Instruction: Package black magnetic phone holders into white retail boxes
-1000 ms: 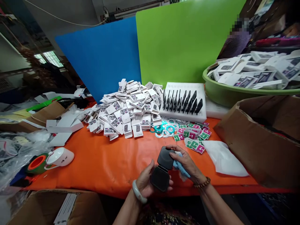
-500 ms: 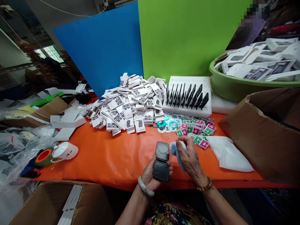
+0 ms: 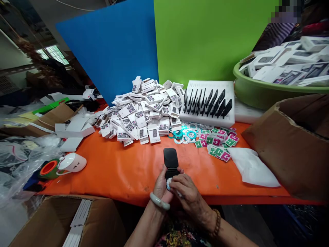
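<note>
A black hinged folding device, opened into two square panels, lies in my left hand, whose fingers hold its lower half. My right hand pinches a light blue and white cloth and presses it on the lower panel, partly covering it. The upper panel shows dark and bare. Beyond the hands, a white foam tray holds a row of similar black devices upright. Nearby are teal and white rings and green and pink stickers.
A heap of small white boxes stands before blue and green boards. Right are a green basin of boxes, a cardboard box and a white foam sheet. Left are a white mug, a tape roll and another carton.
My right hand has come left and down, bringing the cloth onto the lower panel. The device has shifted slightly left and up, and its upper panel looks darker.
</note>
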Demonstrator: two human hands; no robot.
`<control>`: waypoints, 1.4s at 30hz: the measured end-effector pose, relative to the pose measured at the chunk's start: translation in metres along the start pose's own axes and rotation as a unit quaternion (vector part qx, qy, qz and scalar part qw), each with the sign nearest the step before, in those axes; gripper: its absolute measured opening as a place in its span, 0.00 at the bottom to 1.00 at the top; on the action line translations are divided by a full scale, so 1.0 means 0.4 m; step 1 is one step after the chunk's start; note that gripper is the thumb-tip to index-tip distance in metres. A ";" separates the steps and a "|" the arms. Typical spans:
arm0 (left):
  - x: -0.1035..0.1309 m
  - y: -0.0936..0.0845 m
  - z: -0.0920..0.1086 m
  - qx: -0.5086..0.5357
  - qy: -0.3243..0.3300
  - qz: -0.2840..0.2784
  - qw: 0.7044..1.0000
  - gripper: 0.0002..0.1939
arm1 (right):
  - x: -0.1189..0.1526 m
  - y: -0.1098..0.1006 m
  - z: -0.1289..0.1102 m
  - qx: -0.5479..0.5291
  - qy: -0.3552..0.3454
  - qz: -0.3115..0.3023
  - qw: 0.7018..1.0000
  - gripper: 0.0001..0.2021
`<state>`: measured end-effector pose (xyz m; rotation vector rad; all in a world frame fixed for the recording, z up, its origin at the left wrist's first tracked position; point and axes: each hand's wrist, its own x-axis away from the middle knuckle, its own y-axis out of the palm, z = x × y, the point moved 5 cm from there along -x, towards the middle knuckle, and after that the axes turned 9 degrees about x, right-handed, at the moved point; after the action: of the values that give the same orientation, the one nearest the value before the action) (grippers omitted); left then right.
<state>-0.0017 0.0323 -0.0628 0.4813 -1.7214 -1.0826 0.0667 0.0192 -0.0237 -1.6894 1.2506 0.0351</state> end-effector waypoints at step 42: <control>0.022 -0.022 0.041 -0.079 0.049 0.033 0.995 0.20 | 0.026 -0.045 -0.003 0.107 -0.038 -0.056 0.992 0.19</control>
<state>-0.0217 0.0285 -0.0671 0.3695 -1.5420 -1.1185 0.0842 0.0106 -0.0165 -1.5547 1.0611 -0.0988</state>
